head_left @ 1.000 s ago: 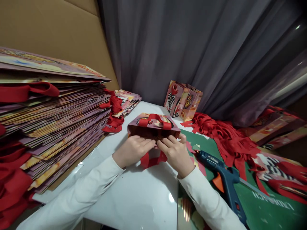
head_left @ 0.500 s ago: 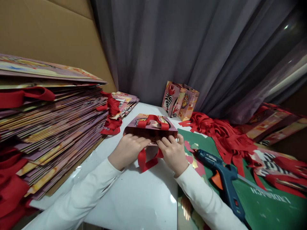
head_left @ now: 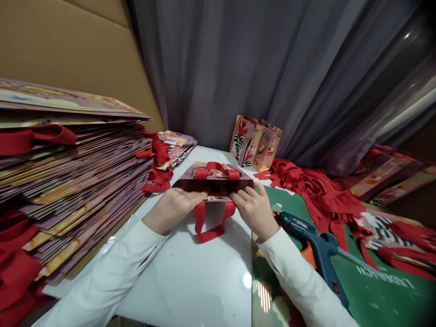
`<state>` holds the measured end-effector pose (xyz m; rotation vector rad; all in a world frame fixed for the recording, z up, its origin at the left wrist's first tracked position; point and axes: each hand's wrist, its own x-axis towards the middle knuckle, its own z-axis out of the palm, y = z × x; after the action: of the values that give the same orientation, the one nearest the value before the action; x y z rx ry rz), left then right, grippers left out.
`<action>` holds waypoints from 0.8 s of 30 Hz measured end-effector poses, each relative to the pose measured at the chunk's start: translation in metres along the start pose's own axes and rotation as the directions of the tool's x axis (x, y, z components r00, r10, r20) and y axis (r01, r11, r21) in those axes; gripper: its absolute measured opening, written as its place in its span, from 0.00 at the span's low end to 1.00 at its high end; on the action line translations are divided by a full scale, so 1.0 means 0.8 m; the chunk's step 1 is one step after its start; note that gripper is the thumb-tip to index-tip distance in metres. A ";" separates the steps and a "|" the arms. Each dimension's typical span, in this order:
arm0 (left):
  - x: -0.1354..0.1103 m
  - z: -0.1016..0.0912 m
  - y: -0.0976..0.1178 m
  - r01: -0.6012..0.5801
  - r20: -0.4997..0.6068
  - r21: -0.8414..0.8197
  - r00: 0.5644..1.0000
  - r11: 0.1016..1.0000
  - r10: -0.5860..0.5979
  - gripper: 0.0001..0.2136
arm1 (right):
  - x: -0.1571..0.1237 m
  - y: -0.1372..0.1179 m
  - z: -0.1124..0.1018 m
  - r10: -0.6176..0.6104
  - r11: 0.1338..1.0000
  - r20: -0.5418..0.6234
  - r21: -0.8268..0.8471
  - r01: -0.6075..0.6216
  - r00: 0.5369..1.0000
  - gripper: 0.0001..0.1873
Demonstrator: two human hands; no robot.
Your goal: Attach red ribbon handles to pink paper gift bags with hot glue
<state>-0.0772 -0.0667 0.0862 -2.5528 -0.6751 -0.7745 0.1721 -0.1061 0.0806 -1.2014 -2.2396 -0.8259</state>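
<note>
A patterned paper gift bag (head_left: 245,174) lies on the white tabletop, its mouth facing me and parted into a dark slot. One red ribbon handle (head_left: 218,172) rests on the upper panel; the other red ribbon handle (head_left: 211,235) hangs toward me over the table. My left hand (head_left: 177,204) grips the near rim on the left, fingers curled over the edge. On the right side of that rim, my right hand (head_left: 254,206) is closed in the same way, fingertips at the opening. The inside of the bag is in shadow.
A tall stack of flattened bags (head_left: 88,181) with red ribbons rises at left. At right, a blue glue gun (head_left: 313,240) lies on a green sheet (head_left: 381,299) beside a heap of red ribbons (head_left: 303,186). Finished-looking standing bags (head_left: 255,141) are near the grey curtain (head_left: 218,68).
My hands have moved apart along the rim, and the bag's mouth gapes wider. The near ribbon handle now hangs spread out in a loop.
</note>
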 end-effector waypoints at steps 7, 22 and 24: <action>0.006 -0.001 0.001 -0.036 -0.023 0.049 0.999 0.998 0.037 0.12 | 0.000 0.007 -0.003 0.032 0.999 -0.068 -0.016 -0.033 0.997 0.11; 0.003 -0.001 -0.007 -0.068 -0.086 0.093 0.993 0.993 0.076 0.12 | -0.004 0.016 0.005 -0.064 0.997 0.105 0.060 0.057 0.992 0.15; 0.004 -0.002 -0.008 -0.041 -0.121 0.109 0.991 0.993 0.054 0.11 | -0.006 0.017 0.007 -0.020 0.998 0.050 0.068 0.016 0.999 0.14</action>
<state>-0.0791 -0.0612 0.0904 -2.3941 -0.5973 -0.8503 0.1852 -0.0989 0.0773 -1.1845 -2.3029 -0.7277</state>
